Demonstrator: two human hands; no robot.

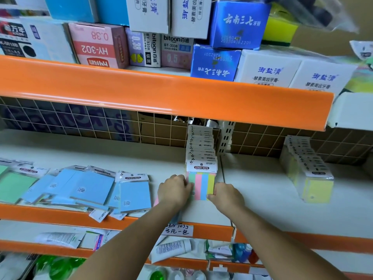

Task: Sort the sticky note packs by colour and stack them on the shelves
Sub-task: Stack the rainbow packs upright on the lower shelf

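Note:
A row of multi-colour striped sticky note packs stands upright in the middle of the white shelf, running back to the mesh wall. My left hand grips the left side of the front pack and my right hand grips its right side. Loose blue packs lie scattered flat on the left of the shelf, with a green pack at the far left. A leaning row of yellow packs stands at the right.
An orange shelf lip overhangs just above, carrying pen and toothpaste boxes. A brown wire mesh wall closes the back. The orange front lip bears a handwritten price label. Tubes and packets fill the lower shelf.

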